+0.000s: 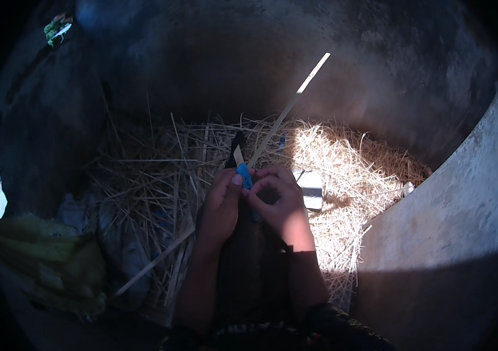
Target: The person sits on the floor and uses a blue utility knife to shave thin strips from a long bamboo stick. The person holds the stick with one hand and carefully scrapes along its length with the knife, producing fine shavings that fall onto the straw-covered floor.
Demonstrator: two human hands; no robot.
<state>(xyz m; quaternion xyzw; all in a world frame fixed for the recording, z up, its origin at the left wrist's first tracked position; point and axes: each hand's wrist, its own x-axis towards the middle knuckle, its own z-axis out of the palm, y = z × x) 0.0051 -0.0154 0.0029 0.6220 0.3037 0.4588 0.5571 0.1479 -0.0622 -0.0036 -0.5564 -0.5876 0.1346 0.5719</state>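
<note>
My left hand (223, 196) is closed around a small blue object (245, 176), with its thumb pressed on the object's face. A short pale piece (238, 155) juts up from the blue object; its kind is too small to make out. My right hand (278, 190) is bent into a pinch, its fingertips touching the lower right edge of the blue object. What lies between those fingertips is hidden. From between both hands a long, thin, pale strip (284, 114) rises up and to the right, its tip in sunlight against the dark wall.
Dry straw (336, 158) covers the ground, sunlit at the right. A flat, pale rectangular object (310, 190) lies just beyond my right hand. A yellow-green sack (50, 263) sits at lower left. Dark wall (202, 64) stands ahead, with a pale sloping wall (442, 216) at right.
</note>
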